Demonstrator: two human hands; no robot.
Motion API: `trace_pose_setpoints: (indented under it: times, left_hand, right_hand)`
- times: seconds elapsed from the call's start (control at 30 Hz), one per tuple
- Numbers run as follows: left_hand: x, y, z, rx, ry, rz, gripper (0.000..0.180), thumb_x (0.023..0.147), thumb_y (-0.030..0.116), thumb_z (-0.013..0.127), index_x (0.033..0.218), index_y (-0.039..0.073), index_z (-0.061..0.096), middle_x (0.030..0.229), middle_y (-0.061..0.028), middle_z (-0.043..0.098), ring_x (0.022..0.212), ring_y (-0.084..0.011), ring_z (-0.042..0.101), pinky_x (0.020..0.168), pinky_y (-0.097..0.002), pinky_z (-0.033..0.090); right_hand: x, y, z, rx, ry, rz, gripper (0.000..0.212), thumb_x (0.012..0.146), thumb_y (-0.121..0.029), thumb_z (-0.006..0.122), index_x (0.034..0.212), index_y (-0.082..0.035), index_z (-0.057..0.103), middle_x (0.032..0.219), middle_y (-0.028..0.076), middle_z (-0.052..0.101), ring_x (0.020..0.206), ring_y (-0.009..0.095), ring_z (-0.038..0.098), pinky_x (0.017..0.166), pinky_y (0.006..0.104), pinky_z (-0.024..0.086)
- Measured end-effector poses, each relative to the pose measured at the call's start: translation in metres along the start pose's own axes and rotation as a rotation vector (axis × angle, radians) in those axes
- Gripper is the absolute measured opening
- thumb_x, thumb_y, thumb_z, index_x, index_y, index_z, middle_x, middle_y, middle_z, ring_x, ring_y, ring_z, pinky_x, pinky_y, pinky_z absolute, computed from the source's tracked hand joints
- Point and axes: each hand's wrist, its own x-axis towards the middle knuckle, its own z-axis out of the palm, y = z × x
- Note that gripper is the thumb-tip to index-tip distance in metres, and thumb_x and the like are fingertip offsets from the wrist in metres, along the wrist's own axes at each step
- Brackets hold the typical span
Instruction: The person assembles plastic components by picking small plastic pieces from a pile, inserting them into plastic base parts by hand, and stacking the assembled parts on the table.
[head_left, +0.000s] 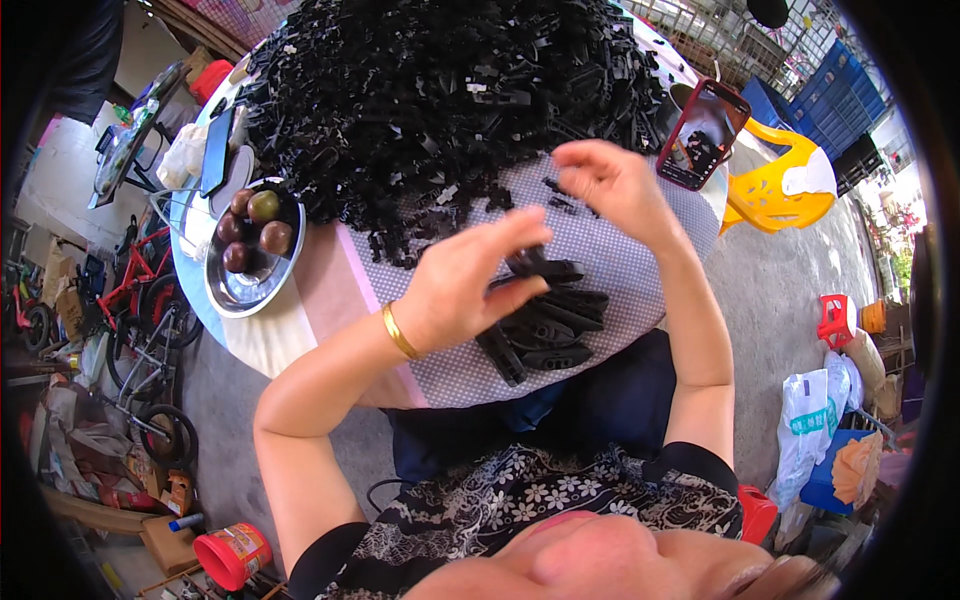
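Note:
A big heap of small black plastic parts covers the far half of the round table. My left hand, with a gold bangle at the wrist, has its thumb and fingers around a black plastic part. Beneath it, near the table's front edge, lies a loose group of longer black plastic pieces. To the right, my right hand hovers at the near edge of the heap with loosely bent fingers. Nothing shows in it. A few loose black bits lie just below its fingertips.
A metal bowl of round dark fruit stands at the table's left. A red-framed phone is propped at the right edge. Beyond it is a yellow plastic chair. Bicycles stand at the left, a red bucket at lower left.

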Motion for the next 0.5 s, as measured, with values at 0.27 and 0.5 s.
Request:
trace_pose_setpoints:
  times: [0.27,0.5]
  left_hand:
    - [-0.005,0.003,0.006,0.157,-0.244,0.430,0.052,0.074,0.025,0.072,0.119,0.005,0.056,0.118,-0.0091,0.060,0.084,-0.0219,0.058,0.072,-0.0308,0.047]
    - [-0.002,-0.007,0.001,-0.132,-0.089,-0.091,0.048,0.079,0.017,0.071,0.119,-0.001,0.054,0.115,-0.0144,0.059,0.099,-0.0271,0.059,0.084,-0.0365,0.048]
  right_hand:
    - [0.045,0.030,-0.010,-0.903,0.206,-0.146,0.033,0.076,-0.017,0.067,0.107,-0.007,0.063,0.098,0.011,0.066,0.092,0.028,0.061,0.080,0.0371,0.049]
    - [0.023,0.002,-0.001,-0.315,0.289,-0.200,0.032,0.081,-0.011,0.065,0.112,-0.004,0.062,0.094,0.011,0.068,0.077,0.017,0.065,0.072,0.0274,0.051]
